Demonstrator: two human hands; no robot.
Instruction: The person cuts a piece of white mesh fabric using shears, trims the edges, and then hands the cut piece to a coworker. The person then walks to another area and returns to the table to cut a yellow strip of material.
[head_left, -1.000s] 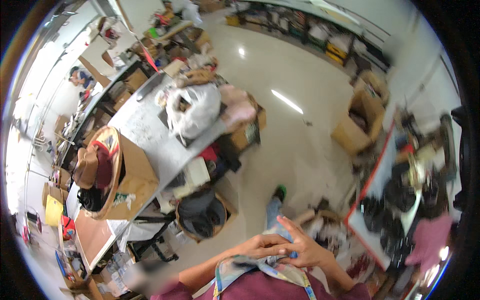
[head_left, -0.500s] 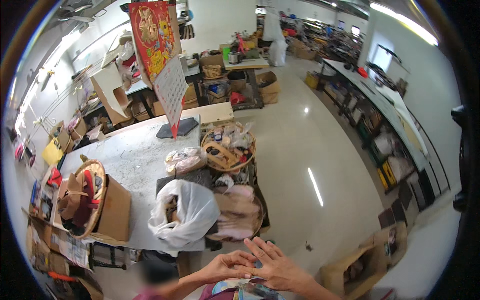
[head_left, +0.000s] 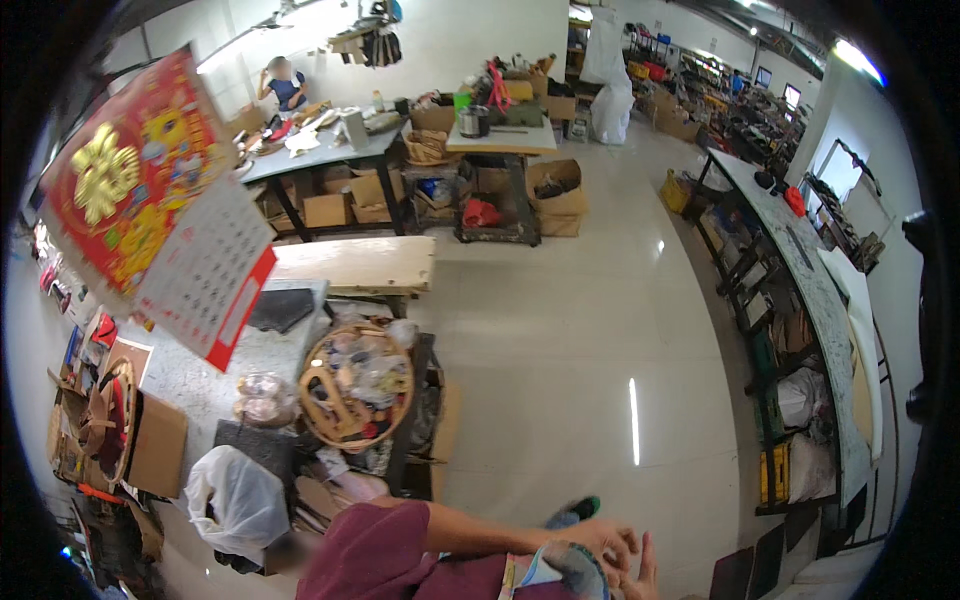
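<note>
My left hand (head_left: 600,540) reaches across the lower edge from a maroon sleeve (head_left: 370,550), its fingers bent and a little apart. Right beside it is my right hand (head_left: 640,578), cut off by the lower edge, with one finger stretched upward. The two hands are close together, perhaps touching, and no object shows in either. Patterned cloth (head_left: 570,570) on my front lies just under them. Left of my arm, a white plastic bag (head_left: 240,500) and a round wicker basket (head_left: 306,395) of small bagged items sit at the worktable (head_left: 190,360).
A red calendar (head_left: 150,200) hangs over the worktable at the left. A long bench (head_left: 800,270) with loaded shelves runs along the right. Between them stretches a shiny floor (head_left: 560,350). A person (head_left: 285,90) sits at a back table; cardboard boxes (head_left: 328,210) stand beneath it.
My view has swung rightward and up, so the worktable, bag and basket appear farther left. My hands have shifted to the right and lower. The person at the back table has come into view.
</note>
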